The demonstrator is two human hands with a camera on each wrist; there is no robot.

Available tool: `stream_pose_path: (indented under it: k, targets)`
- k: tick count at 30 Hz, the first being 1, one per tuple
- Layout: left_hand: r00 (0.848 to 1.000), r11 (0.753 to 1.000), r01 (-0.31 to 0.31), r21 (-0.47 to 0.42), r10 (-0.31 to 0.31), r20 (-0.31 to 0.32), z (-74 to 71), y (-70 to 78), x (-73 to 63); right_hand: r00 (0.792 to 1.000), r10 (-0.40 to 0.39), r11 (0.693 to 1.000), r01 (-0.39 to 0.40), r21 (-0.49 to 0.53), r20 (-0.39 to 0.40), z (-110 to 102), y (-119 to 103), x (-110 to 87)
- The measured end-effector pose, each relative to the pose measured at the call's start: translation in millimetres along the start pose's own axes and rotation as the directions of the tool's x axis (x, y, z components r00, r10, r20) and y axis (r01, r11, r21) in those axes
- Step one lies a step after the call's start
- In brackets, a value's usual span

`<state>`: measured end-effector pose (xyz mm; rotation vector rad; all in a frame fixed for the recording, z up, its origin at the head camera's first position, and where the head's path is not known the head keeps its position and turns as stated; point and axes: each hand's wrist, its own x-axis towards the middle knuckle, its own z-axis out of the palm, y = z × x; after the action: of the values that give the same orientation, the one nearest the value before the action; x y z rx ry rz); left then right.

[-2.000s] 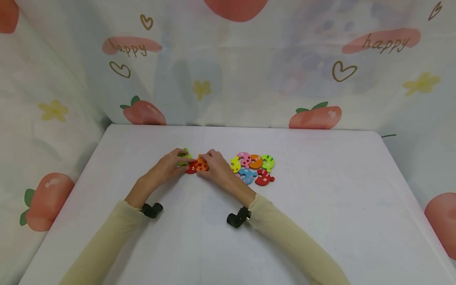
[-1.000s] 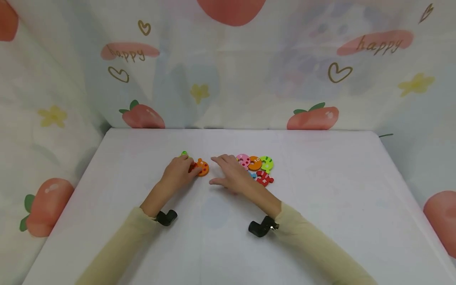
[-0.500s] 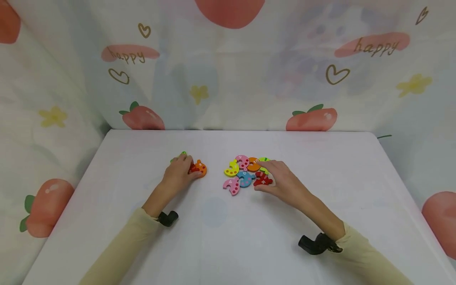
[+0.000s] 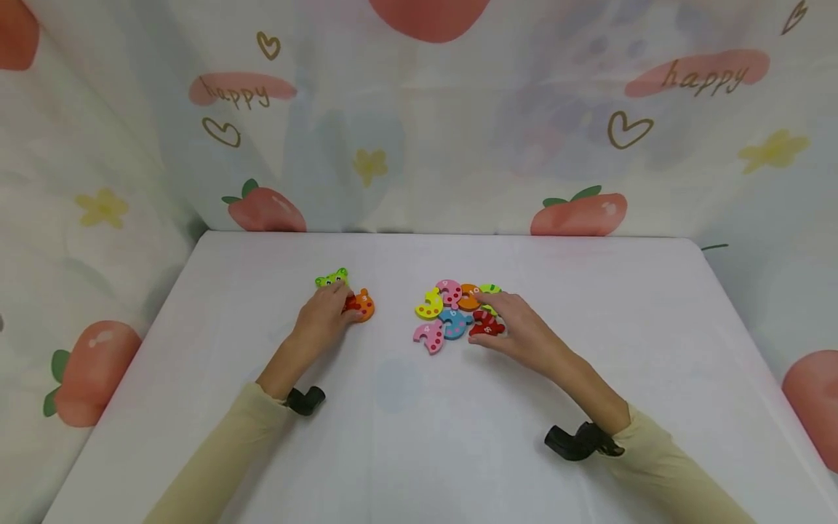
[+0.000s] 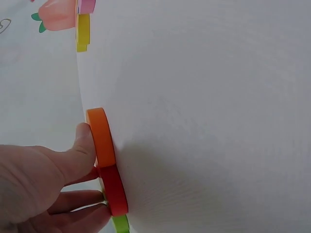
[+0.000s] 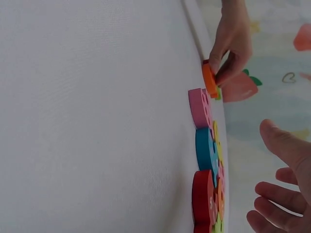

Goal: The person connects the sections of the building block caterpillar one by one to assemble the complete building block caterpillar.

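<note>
My left hand (image 4: pixel 321 320) rests on a joined row of flat puzzle pieces; its thumb touches the orange spotted piece (image 4: pixel 365 306). Its fingers lie over the red piece (image 5: pixel 113 190), partly hidden, and the green piece with a frog-like face (image 4: pixel 332 278). To the right, my right hand (image 4: pixel 527 335) hovers, thumb and fingers spread, over a cluster of numbered pieces. Nearest to it are the red striped piece (image 4: pixel 485 324) and a green striped piece (image 4: pixel 489 289), partly covered. In the right wrist view, that hand (image 6: pixel 286 179) stands apart from the pieces.
The cluster also holds a yellow piece (image 4: pixel 428 306), a blue piece (image 4: pixel 453 324), an orange piece (image 4: pixel 468 297) and pink pieces, one being the lower pink piece (image 4: pixel 431 336). A white table (image 4: pixel 393 451) lies beneath. Behind it hangs a printed curtain (image 4: pixel 445 131).
My right hand has left the orange spotted piece and moved right, over the cluster. My left hand has shifted onto the joined row, which has slid slightly left.
</note>
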<state>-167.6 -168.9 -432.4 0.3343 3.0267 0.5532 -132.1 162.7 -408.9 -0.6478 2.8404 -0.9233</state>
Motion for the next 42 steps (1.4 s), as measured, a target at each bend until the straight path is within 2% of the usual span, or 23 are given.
stream_pose_path:
  k: [3,9,15,22,26,32,38,42]
  targets:
    - [1.000,0.999,0.013,0.033,-0.014,0.020,-2.4,3.3,0.2,0.999,-0.035,0.999,0.034,0.027,0.029,4,-5,4.4]
    - [0.997,0.998,0.057,0.030,-0.059,0.049,-3.7,6.7,3.6,0.992,-0.078,0.996,0.074,0.040,0.098,15,-12,12.5]
    - [0.997,0.995,0.068,0.070,-0.070,0.029,-2.7,6.2,4.4,0.986,-0.110,0.994,0.108,0.029,0.123,29,-21,19.7]
    - [0.999,0.997,0.050,0.067,-0.051,0.002,-1.2,-1.1,3.1,0.982,-0.094,0.995,0.097,-0.012,0.162,41,-31,24.8]
    - [0.999,0.998,0.039,0.050,-0.038,-0.006,-2.8,-4.9,3.7,0.980,-0.122,0.991,0.129,-0.036,0.155,43,-35,26.2]
    - [0.999,0.998,0.047,0.048,-0.047,0.018,-4.1,-6.8,3.0,0.984,-0.111,0.992,0.118,-0.041,0.141,41,-36,25.1]
    - [0.999,0.998,0.039,0.040,-0.040,0.026,-4.1,-9.7,-0.3,0.991,-0.081,0.996,0.085,-0.034,0.105,38,-27,19.4]
    - [0.999,0.999,0.035,0.028,-0.035,0.023,-4.7,-10.7,-1.8,0.992,-0.095,0.994,0.099,-0.047,0.081,36,-19,15.9]
